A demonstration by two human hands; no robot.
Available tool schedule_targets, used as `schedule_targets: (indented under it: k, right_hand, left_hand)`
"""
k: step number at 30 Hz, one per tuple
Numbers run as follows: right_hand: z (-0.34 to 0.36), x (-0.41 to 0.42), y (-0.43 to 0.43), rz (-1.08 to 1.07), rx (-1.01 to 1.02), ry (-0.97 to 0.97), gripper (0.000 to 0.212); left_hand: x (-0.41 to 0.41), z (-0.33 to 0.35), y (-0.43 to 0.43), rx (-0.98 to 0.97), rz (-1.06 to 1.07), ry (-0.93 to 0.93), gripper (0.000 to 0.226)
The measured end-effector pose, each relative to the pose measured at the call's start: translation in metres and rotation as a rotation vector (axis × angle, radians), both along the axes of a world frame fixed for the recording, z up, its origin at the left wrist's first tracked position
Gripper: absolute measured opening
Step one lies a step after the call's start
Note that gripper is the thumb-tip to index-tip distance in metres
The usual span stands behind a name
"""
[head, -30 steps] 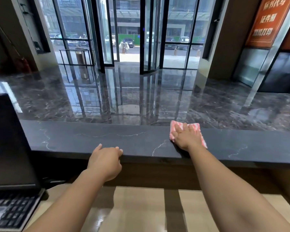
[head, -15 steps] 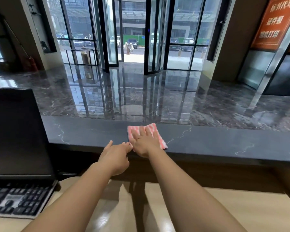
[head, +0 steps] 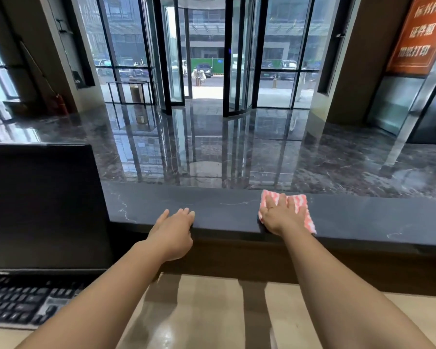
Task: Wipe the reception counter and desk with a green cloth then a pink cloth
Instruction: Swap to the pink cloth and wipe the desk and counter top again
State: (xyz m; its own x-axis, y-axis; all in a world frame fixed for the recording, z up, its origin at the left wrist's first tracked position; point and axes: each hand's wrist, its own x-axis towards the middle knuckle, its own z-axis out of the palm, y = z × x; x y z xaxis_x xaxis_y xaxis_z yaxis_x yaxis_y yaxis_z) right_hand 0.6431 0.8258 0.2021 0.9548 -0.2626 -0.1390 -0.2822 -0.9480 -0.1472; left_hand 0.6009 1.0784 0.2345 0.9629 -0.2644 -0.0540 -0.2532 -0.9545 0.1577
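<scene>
A pink and white cloth [head: 301,206] lies flat on the dark marble reception counter [head: 212,207]. My right hand [head: 280,217] presses down on it with straight, spread fingers, covering its left half. My left hand [head: 174,230] rests at the counter's near edge, fingers relaxed and touching the stone, holding nothing. Below the counter runs the light wooden desk [head: 207,313], partly covered by both forearms. No green cloth is in view.
A black monitor [head: 40,207] stands on the desk at the left and blocks that end of the counter. A dark keyboard [head: 23,303] lies in front of it. Beyond the counter are the glossy lobby floor and glass revolving doors [head: 202,54].
My right hand slid the pink cloth left along the counter until it was beside my left hand, then back to the right. My left hand has stayed at the counter's near edge.
</scene>
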Motion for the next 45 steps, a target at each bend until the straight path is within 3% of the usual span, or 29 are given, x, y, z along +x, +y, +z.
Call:
schedule_targets:
  k: [4, 15, 19, 22, 26, 31, 35, 41, 45]
  right_hand:
    - [0.005, 0.024, 0.054, 0.026, -0.011, 0.005, 0.057]
    - [0.013, 0.075, 0.232, 0.469, 0.048, 0.099, 0.064]
    - [0.016, 0.073, 0.268, 0.646, 0.127, 0.081, 0.057]
    - [0.011, 0.073, 0.269, 0.721, 0.031, 0.061, 0.056]
    - [0.006, 0.075, 0.218, 0.602, -0.021, 0.007, 0.054]
    - [-0.002, 0.066, 0.114, 0.331, -0.071, -0.042, 0.054]
    - [-0.001, 0.048, 0.067, 0.167, -0.064, -0.039, 0.054]
    - [0.003, 0.030, 0.106, 0.007, 0.005, -0.040, 0.058]
    - [0.007, 0.020, 0.168, 0.162, -0.039, -0.061, 0.071]
  left_hand:
    - [-0.001, -0.005, 0.033, 0.000, 0.065, 0.017, 0.061]
    - [-0.005, -0.012, 0.088, -0.001, 0.105, 0.010, 0.057]
    - [-0.005, -0.017, 0.091, -0.032, 0.084, -0.010, 0.044]
    - [-0.003, -0.019, 0.090, 0.017, 0.080, -0.009, 0.045]
    - [0.002, -0.017, 0.085, 0.102, 0.106, 0.023, 0.044]
    - [0.004, -0.008, 0.075, 0.123, 0.163, 0.049, 0.024]
    - [0.001, -0.007, 0.070, 0.090, 0.182, 0.046, 0.029]
    - [-0.012, -0.015, 0.075, 0.043, 0.195, 0.072, 0.040]
    - [-0.020, -0.019, 0.083, -0.015, 0.225, 0.101, 0.030]
